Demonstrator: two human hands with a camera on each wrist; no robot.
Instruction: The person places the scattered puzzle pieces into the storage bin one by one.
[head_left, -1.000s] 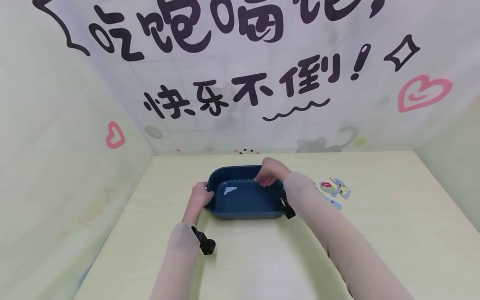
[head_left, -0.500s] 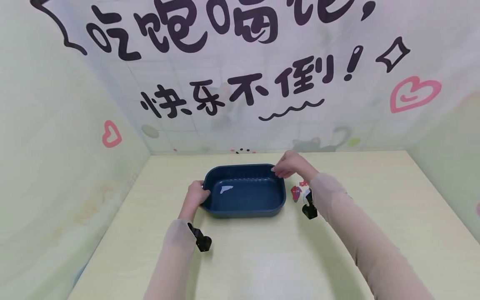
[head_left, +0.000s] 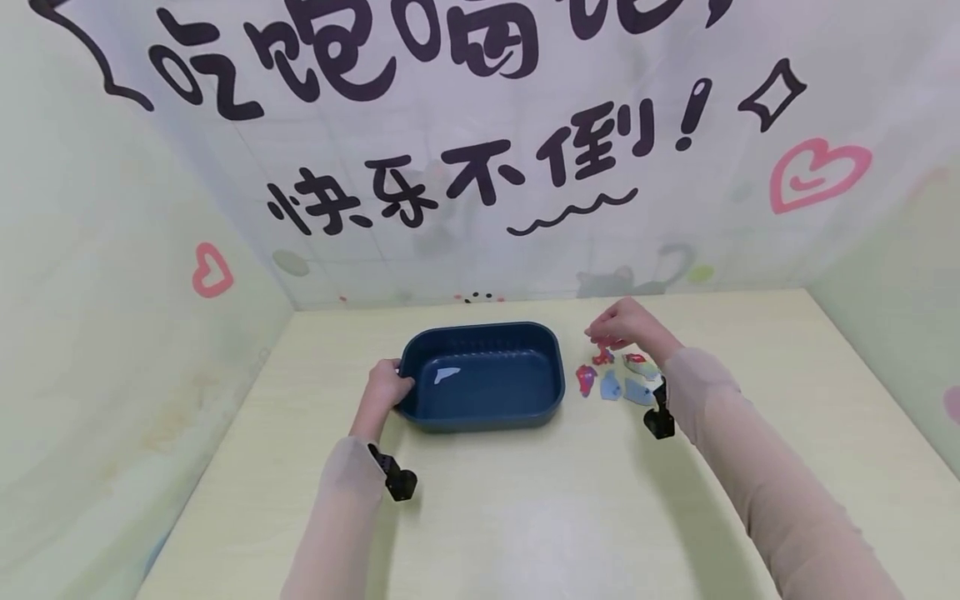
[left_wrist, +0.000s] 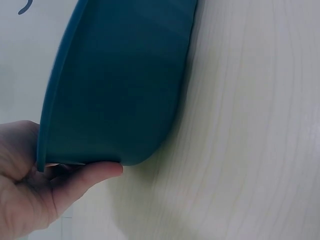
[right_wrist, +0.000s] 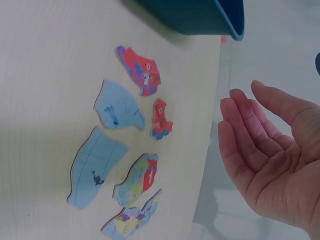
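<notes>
My left hand grips the left end of a dark blue plastic basin; in the left wrist view its thumb lies along the outer wall. Inside the basin is a pale patch, a thin piece or a glare, I cannot tell which. My right hand hovers above several flat map-like puzzle pieces, fingers loosely bent and nothing in them. Among these are a red-purple piece, a small red one, two light blue ones, a green-red piece and a yellow-purple piece.
All of this is on a light wooden table. Behind it hangs a white cloth printed with black characters, and pale curtains close in both sides. A small black camera sits on each wrist.
My right hand has moved from inside the basin, past its right rim, to over the puzzle pieces. My left hand has kept its hold on the basin.
</notes>
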